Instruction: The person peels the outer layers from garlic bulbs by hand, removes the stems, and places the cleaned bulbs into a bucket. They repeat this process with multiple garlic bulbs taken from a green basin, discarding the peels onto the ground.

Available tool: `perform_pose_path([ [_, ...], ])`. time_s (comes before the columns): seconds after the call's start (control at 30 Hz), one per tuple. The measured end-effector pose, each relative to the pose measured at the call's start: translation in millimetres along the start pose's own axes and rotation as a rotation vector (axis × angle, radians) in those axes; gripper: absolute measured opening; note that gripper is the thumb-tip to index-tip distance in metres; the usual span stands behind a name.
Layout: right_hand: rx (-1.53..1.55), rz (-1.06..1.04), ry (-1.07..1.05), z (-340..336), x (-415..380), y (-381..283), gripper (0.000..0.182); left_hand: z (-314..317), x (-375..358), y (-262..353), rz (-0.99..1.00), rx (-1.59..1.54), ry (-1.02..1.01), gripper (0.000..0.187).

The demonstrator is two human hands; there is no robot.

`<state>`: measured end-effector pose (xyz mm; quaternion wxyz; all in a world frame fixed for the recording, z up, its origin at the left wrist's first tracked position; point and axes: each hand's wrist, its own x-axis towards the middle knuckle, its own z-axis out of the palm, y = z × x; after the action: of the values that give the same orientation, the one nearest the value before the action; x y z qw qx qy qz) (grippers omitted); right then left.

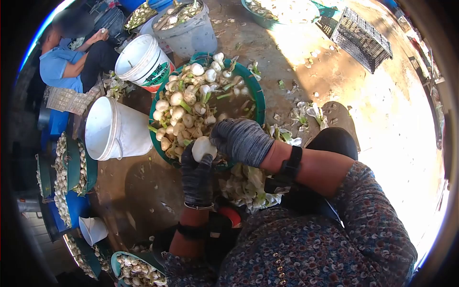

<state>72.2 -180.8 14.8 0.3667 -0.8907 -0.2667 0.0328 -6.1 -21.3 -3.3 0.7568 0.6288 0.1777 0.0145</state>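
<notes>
A round white garlic bulb (204,149) is held up in my left hand (197,178), which wears a grey knit glove with the fingers wrapped round the bulb from below. My right hand (245,141), gloved the same way, is closed at the bulb's upper right side. Its fingertips are hidden, so anything pinched in them cannot be seen. Both hands are over the near edge of a green tub (260,98). Inside it lie many garlic bulbs (178,113) with short green stems, and some brownish water shows at its right.
White buckets (138,131) stand left of the tub, with a grey bucket (190,36) of bulbs behind. Peeled skins (251,186) lie near my legs. Another person (67,62) sits at upper left. A black crate (361,40) is at upper right. Garlic-filled basins (138,268) stand at lower left.
</notes>
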Motion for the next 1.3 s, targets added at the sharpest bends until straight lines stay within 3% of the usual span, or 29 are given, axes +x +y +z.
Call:
perform_pose_path([
  [0.13,-0.063,0.016,0.02,3.2,-0.4,-3.8,0.019,1.5,-1.1,-3.4,0.047,0.057,0.004,0.048],
  [0.23,0.08,0.104,0.04,-4.8,3.2,-4.0,0.019,-3.3,-0.1,-0.6,0.013,-0.001,-0.079,0.052],
  [0.3,0.21,0.178,0.178,-2.8,9.1,9.3,0.021,-0.4,-5.3,8.6,0.014,-0.264,-0.192,0.054],
  [0.37,0.22,0.231,0.164,-14.3,15.6,27.6,0.019,0.7,-7.1,13.6,0.001,-0.353,-0.199,0.054],
  [0.43,0.08,0.321,0.259,-20.0,19.4,44.4,0.018,-2.8,-7.1,16.4,-0.005,-0.442,-0.199,0.054],
  [0.53,0.067,0.236,0.399,-29.9,15.4,49.8,0.016,-7.9,-4.6,15.9,-0.074,-0.487,-0.165,0.053],
  [0.63,0.149,0.059,0.293,-34.4,3.8,25.8,0.015,-4.0,-1.2,14.2,-0.03,-0.497,-0.18,0.05],
  [0.7,0.114,0.014,0.247,-29.5,-4.5,9.5,0.017,1.8,-0.5,13.4,-0.01,-0.363,-0.058,0.043],
  [0.8,-0.074,-0.216,0.21,-24.7,-10.2,-5.8,0.021,6.9,-1.4,11.1,0.019,-0.153,-0.004,0.042],
  [0.93,-0.187,-0.202,0.112,-25.6,-8.3,-13.2,0.014,10.4,0.8,4.1,0.109,0.013,0.022,0.043],
  [1.0,-0.234,-0.171,0.052,-24.6,-6.5,-14.7,0.016,8.8,1.5,4.2,0.197,0.295,0.006,0.045],
  [1.1,-0.225,-0.237,0.217,-14.2,-4.5,-8.5,0.015,11.3,0.7,1.9,0.236,0.298,0.011,0.045],
  [1.2,-0.055,-0.138,0.231,-14.4,-5.5,-5.7,0.016,13.5,-3.2,5.6,0.193,0.154,-0.035,0.043],
  [1.3,0.092,0.021,0.08,-21.3,-5.7,-9.0,0.015,9.6,-1.6,4.3,0.114,-0.052,-0.098,0.044],
])
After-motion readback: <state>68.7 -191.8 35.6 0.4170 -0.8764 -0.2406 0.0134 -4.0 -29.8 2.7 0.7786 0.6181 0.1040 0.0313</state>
